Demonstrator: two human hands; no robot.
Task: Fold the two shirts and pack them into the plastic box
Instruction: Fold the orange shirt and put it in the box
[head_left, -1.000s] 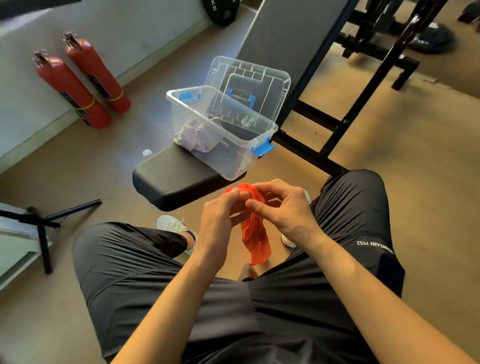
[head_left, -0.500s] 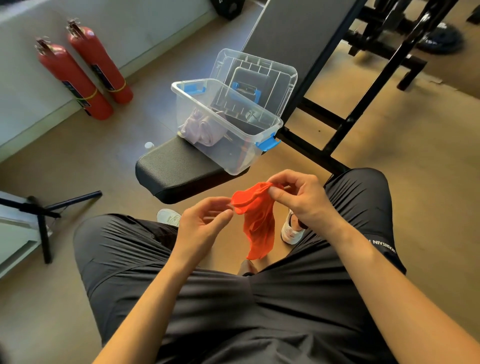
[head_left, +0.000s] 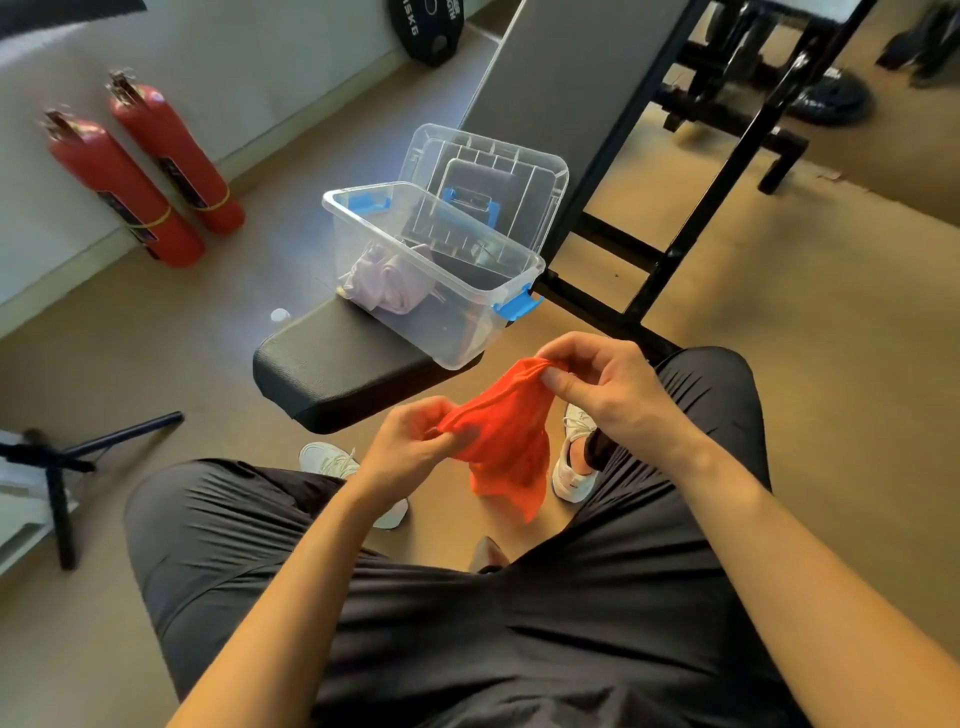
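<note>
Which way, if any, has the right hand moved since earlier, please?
Yes: against the plastic box, the right hand shifted rightward, away from the left hand.

The orange shirt (head_left: 506, 441) is thin, soft cloth, faintly sheer. The box (head_left: 467, 332) is clear glossy plastic with blue plastic clips (head_left: 517, 304). The worktop (head_left: 337, 364) is black, matt, finely grained padding; its frame (head_left: 740, 156) is black painted metal.

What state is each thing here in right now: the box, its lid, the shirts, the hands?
Plastic box: open, on the bench seat.
Lid: off, propped behind the box.
Pale shirt: bundled inside the box.
Orange shirt: crumpled, unfolded, hanging between both hands.
Left hand: pinches the orange shirt's lower part.
Right hand: pinches its upper edge.
</note>
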